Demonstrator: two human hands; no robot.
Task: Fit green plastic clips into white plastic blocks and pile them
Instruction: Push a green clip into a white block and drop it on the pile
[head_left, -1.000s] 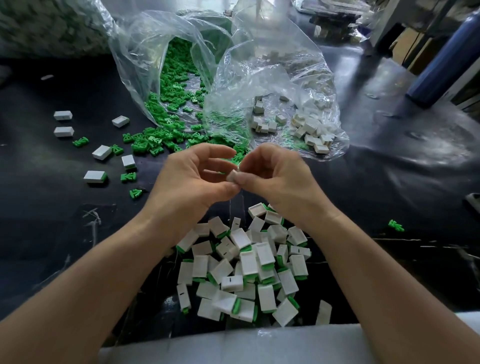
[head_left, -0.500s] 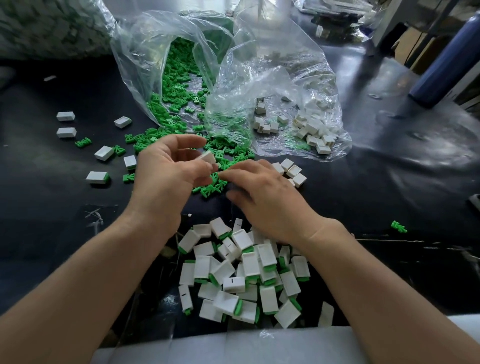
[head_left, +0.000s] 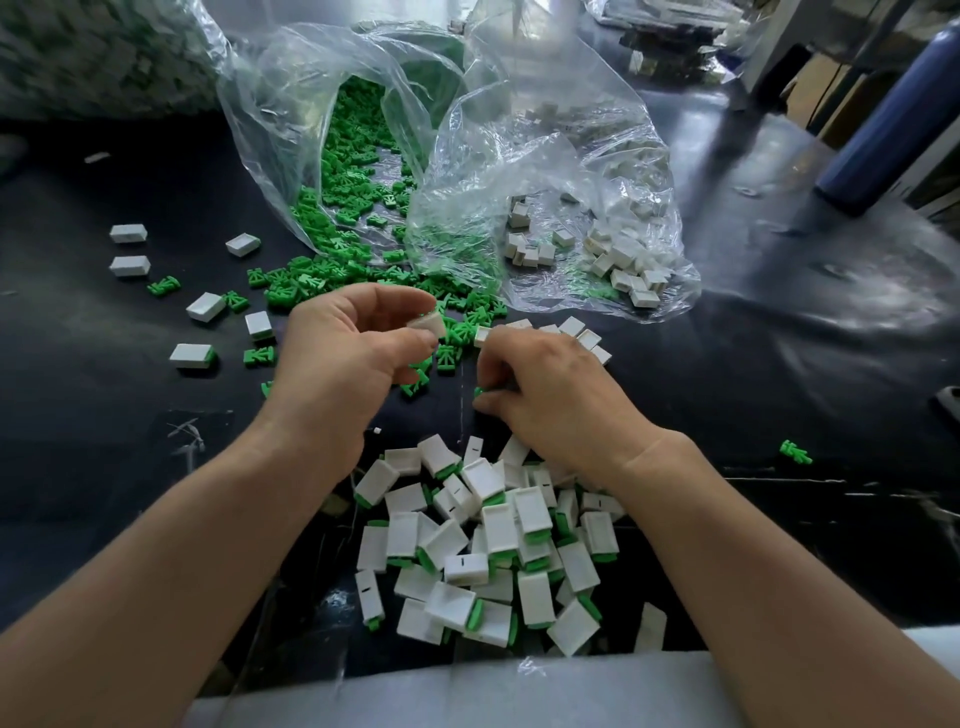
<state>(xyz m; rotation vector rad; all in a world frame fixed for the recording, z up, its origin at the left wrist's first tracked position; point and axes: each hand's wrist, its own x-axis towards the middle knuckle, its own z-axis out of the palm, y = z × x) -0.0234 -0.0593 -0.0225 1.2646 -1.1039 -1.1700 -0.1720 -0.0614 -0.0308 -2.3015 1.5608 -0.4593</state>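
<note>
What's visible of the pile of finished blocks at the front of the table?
The pile of finished blocks is a loose heap of white rectangular pieces, plastic-looking, lying flat or tilted and overlapping. Many show a green clip end at one short side; a few show a thin dark slot. It sits on the dark table near its front edge, between the forearms. The wrist of the right hand hangs over its far right corner.

Thumb and fingers of the left hand (head_left: 343, 358) cover most of the small white plastic block (head_left: 429, 326) in their grip. The right hand (head_left: 550, 387) curls over all but a sliver of a green plastic clip (head_left: 478, 393); whether its grip closes on it cannot be told. Far beyond, a dark blue cylinder (head_left: 893, 119) runs off the right edge, and a mottled green-white mass (head_left: 104, 52) is blurred.
</note>
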